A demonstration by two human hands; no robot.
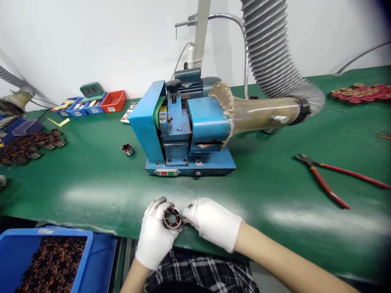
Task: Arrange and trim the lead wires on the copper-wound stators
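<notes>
A round motor stator (172, 218) with a silver rim and copper windings is held just above the table's front edge. My left hand (155, 232), in a white glove, wraps its fingers round the stator from the left. My right hand (210, 221), gloved as well, is closed at the stator's right side, its fingertips pinched together. A thin wire seems to rise near those fingertips, but what they pinch is too small to make out. Beyond both hands stands a blue machine (183, 126) with a red and a green button.
A single stator (127, 149) sits left of the machine. More stators lie in a heap (30, 146) and in a blue bin (88, 240). Red-handled cutters (325, 173) lie on the right. A ribbed grey hose (271, 53) drops to the machine. Red-black rings (362, 94) lie back right.
</notes>
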